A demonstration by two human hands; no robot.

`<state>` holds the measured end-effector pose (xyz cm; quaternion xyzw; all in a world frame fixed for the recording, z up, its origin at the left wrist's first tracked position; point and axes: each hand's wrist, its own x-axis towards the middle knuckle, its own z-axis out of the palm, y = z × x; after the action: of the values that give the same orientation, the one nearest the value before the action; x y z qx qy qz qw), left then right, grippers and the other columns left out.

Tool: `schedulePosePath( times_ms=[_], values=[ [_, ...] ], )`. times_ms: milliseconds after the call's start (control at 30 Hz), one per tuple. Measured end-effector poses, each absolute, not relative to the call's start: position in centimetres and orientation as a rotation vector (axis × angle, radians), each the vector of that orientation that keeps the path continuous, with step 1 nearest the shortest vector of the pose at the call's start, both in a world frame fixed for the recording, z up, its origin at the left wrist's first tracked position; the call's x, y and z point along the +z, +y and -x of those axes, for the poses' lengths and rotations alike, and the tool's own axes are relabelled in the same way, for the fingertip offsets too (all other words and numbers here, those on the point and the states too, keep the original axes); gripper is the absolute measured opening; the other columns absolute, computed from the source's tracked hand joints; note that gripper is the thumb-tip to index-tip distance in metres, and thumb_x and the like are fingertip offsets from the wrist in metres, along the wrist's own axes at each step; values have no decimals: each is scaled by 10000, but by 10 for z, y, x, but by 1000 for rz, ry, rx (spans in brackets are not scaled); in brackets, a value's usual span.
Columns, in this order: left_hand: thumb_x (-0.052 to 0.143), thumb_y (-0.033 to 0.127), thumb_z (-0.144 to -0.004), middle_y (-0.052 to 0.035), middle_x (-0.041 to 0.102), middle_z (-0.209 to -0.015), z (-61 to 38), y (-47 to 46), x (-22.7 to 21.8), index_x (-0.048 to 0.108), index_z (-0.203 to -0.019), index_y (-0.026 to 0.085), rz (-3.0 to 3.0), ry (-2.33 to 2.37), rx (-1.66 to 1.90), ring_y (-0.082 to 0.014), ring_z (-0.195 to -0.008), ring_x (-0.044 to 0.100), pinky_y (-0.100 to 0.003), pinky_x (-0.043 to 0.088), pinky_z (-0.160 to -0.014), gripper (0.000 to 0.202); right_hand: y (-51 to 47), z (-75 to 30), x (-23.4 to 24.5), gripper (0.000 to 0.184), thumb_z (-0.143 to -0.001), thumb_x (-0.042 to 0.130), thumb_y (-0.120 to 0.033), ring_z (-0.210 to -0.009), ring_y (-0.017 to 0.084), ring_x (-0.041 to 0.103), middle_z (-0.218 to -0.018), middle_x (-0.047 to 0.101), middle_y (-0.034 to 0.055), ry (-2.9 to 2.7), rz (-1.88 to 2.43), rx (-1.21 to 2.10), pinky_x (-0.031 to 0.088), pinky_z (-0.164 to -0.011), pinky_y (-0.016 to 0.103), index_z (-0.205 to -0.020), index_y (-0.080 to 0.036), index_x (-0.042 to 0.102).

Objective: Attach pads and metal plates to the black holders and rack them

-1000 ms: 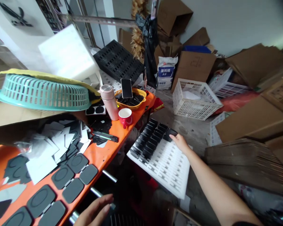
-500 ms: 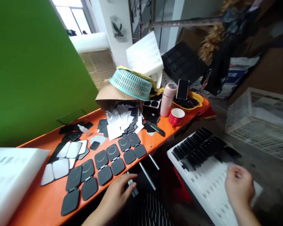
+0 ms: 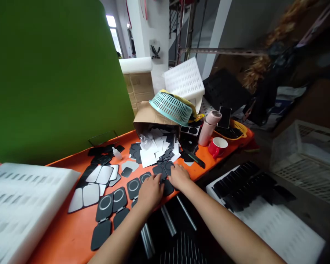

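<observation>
Several black hinged folding pads lie opened in a row along the front of the orange table, some with a pale ring on the upper half, such as the leftmost pad (image 3: 105, 207). My left hand (image 3: 151, 190) is closed, its fingers curled at the edge of a pad near the row's right end. Beside it, my right hand (image 3: 179, 177) pinches the edge of the rightmost black folding pad (image 3: 168, 187). Both hands partly cover these pads, and the fingertips are partly hidden.
White-faced pads (image 3: 91, 195) and a small white bottle (image 3: 117, 153) lie left. Behind are loose white cards (image 3: 148, 155), a cardboard box (image 3: 147, 114), a pink flask (image 3: 209, 128) and a red mug (image 3: 217, 147). White slotted foam (image 3: 30, 198) stands left; another foam block (image 3: 280, 227) holds black pieces.
My right hand has left the foam block on the right and come to the pads on the table. My left hand has moved from the table edge up onto the pads. The view has shifted.
</observation>
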<state>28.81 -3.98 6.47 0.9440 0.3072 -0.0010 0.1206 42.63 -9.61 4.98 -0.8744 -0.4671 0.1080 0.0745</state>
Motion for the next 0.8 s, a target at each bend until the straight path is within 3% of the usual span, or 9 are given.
schedulePosePath(
  times_ms=[200, 367, 467, 600, 700, 800],
  values=[
    [415, 366, -800, -191, 404, -1231, -316, -29, 56, 349, -1253, 179, -2783, 960, -45, -300, -915, 538, -398, 397, -727, 494, -86, -433, 50, 217, -669, 589, -301, -811, 249, 579, -843, 640, 130, -1429, 2656, 383, 417, -687, 305, -819, -155, 646],
    [402, 430, -799, -182, 436, -1179, -328, -35, 53, 384, -1223, 185, -2804, 957, -67, -295, -867, 554, -407, 400, -706, 491, -126, -444, 62, 220, -731, 451, -175, -742, 215, 585, -779, 647, 97, -1333, 2648, 323, 407, -648, 286, -877, -157, 615],
    [437, 445, -783, -130, 466, -1149, -333, -42, 54, 418, -1188, 221, -2803, 896, -66, -286, -937, 521, -400, 386, -762, 464, -187, -450, 75, 173, -762, 425, -238, -672, 170, 570, -709, 623, 34, -1267, 2541, 359, 399, -608, 254, -797, -187, 586],
    [471, 351, -779, -109, 397, -1253, -336, -42, 51, 371, -1228, 223, -2796, 754, -69, -262, -999, 488, -348, 389, -798, 478, -303, -474, 89, 168, -736, 503, -347, -623, 145, 548, -674, 592, 0, -812, 2134, 543, 403, -538, 231, -731, -180, 521],
    [439, 330, -781, -136, 424, -1235, -342, -36, 45, 360, -1235, 175, -2823, 678, -79, -274, -966, 516, -349, 396, -793, 487, -389, -506, 91, 267, -680, 564, -420, -568, 135, 538, -626, 573, -16, -274, 2081, 303, 415, -518, 240, -776, -182, 490],
    [423, 300, -757, -160, 443, -1228, -351, -35, 41, 325, -1257, 127, -2840, 644, -134, -312, -950, 529, -370, 404, -770, 538, -449, -538, 78, 345, -661, 561, -454, -652, 151, 569, -719, 592, 7, 49, 1992, 8, 451, -590, 277, -864, -188, 473]
  ],
)
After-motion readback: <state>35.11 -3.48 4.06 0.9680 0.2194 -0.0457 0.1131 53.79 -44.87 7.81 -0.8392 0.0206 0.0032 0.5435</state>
